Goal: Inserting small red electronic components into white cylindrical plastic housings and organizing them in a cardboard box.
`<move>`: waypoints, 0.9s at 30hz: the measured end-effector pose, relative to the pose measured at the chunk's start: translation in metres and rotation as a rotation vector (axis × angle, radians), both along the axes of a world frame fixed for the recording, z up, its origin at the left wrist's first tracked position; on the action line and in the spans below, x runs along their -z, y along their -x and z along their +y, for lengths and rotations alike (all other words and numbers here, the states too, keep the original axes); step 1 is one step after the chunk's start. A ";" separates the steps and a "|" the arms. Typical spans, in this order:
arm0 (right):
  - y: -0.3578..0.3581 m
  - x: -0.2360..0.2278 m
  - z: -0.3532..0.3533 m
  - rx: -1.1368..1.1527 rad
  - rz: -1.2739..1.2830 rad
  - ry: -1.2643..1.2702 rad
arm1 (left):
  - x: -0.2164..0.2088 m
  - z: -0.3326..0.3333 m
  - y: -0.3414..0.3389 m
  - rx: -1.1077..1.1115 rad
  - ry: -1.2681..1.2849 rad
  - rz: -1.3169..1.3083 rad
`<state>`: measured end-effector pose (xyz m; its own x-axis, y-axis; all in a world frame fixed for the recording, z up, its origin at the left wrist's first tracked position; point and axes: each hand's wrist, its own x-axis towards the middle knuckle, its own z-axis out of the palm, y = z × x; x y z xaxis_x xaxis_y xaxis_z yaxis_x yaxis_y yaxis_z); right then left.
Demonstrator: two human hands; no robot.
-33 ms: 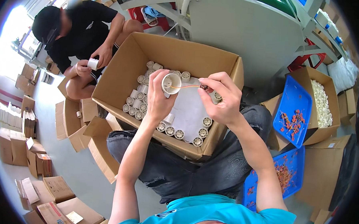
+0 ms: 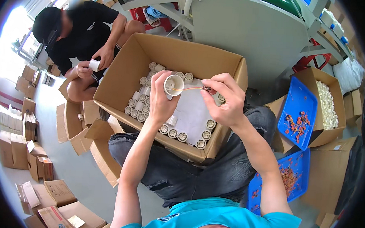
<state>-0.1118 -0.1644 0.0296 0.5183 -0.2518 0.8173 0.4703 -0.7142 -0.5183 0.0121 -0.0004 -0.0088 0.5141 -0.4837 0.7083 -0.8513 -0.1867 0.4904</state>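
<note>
My left hand (image 2: 163, 97) grips a white plastic cup-shaped housing (image 2: 168, 84), its open mouth turned up toward me. Out of the housing runs a thin orange wire (image 2: 188, 89) to a small dark round part (image 2: 207, 88), which my right hand (image 2: 226, 99) pinches between thumb and fingers. Both hands are above a large open cardboard box (image 2: 193, 49) in front of my legs. Inside it, several similar white housings (image 2: 140, 106) stand and lie along the sides, around a white sheet (image 2: 192, 118).
Two blue trays (image 2: 290, 108) on the right carry small red parts with wires. Beyond them, a cardboard box (image 2: 340, 121) holds many whitish pieces. At the far left a co-worker (image 2: 88, 36) handles another white housing (image 2: 94, 65). Cartons (image 2: 61, 192) stand on the floor at left.
</note>
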 end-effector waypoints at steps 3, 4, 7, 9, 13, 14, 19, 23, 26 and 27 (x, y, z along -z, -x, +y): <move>0.000 0.001 0.000 -0.022 0.031 -0.030 | 0.000 -0.001 0.000 0.004 -0.006 -0.009; -0.001 0.002 0.000 -0.038 0.041 -0.041 | 0.001 -0.002 0.000 0.010 -0.010 -0.019; -0.001 0.004 0.001 -0.045 0.071 -0.039 | 0.002 -0.002 0.001 0.018 -0.011 -0.003; -0.002 0.005 0.001 -0.036 0.078 -0.035 | 0.001 -0.001 0.000 0.020 -0.016 -0.009; -0.002 0.005 0.004 -0.019 0.139 -0.078 | 0.002 -0.002 0.002 0.039 -0.025 -0.054; -0.003 0.007 0.006 -0.020 0.138 -0.078 | 0.001 -0.002 0.005 0.038 -0.025 -0.054; -0.009 0.008 0.019 -0.072 0.224 -0.038 | 0.006 -0.011 0.014 0.076 -0.052 -0.039; -0.011 0.011 0.020 -0.139 0.410 -0.236 | 0.006 -0.020 0.019 0.120 -0.052 -0.043; -0.013 0.015 0.011 -0.187 0.437 -0.178 | 0.001 -0.019 0.022 0.146 -0.052 -0.039; -0.013 0.013 0.010 -0.190 0.436 -0.178 | 0.000 -0.017 0.023 0.165 -0.053 -0.011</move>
